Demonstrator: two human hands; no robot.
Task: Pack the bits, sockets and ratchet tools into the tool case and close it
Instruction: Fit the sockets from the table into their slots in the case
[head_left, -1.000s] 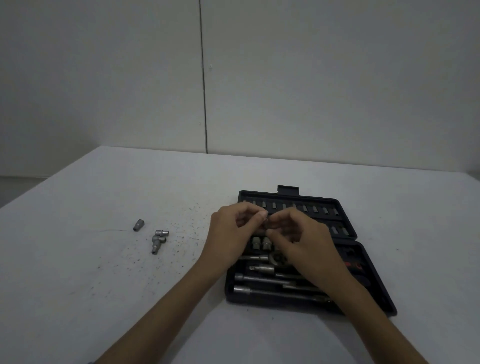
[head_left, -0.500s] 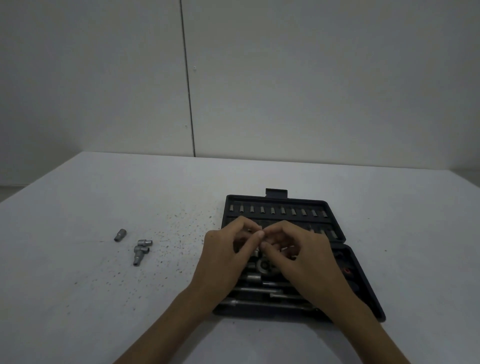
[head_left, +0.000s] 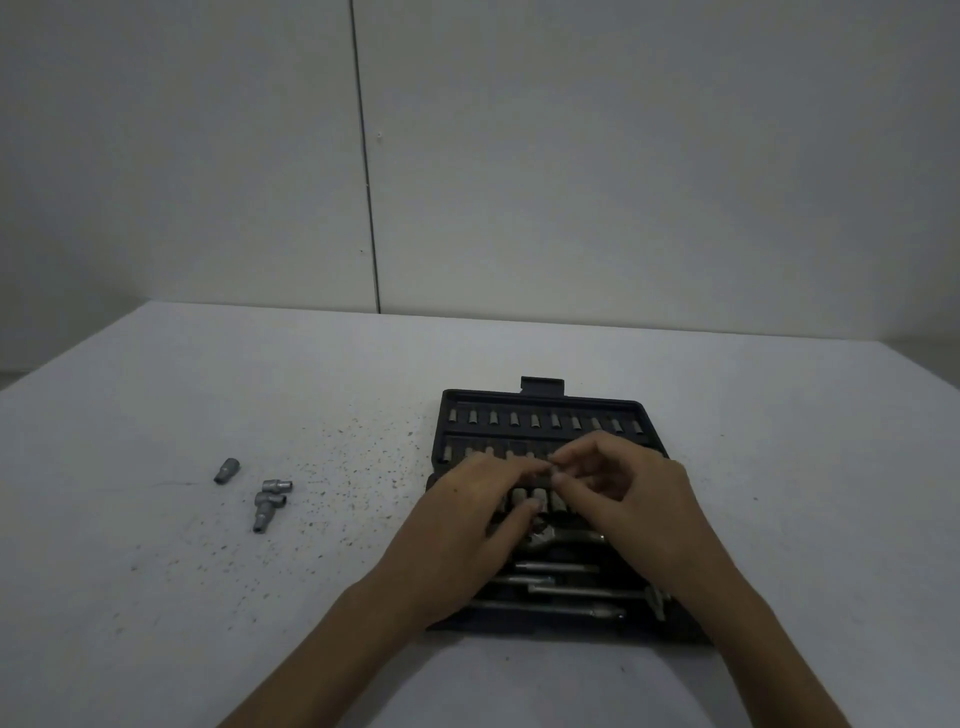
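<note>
Tool case (head_left: 540, 402), black and lying open flat on the white table (head_left: 208, 597), sits under both hands. Its far row of bits (head_left: 535, 420) stands in slots beyond the fingertips; a second row lies just past the knuckles, partly hidden. The left hand (head_left: 462, 530) rests over the middle of the case with fingers bent, thumb and forefinger meeting the right hand's over the socket row. The right hand (head_left: 639, 499) curls its fingers and pinches at something small between thumb and forefinger; what it is cannot be made out, and I cannot tell whether the left hand has hold of it as well. Below the hands, nearer the wrists, long extension bars (head_left: 566, 592) lie across the case's lower slots. Well away to the left of the grip, loose on the table, lie a single socket (head_left: 227, 471) and, near it, two small adapter pieces (head_left: 270, 501) touching each other.
</note>
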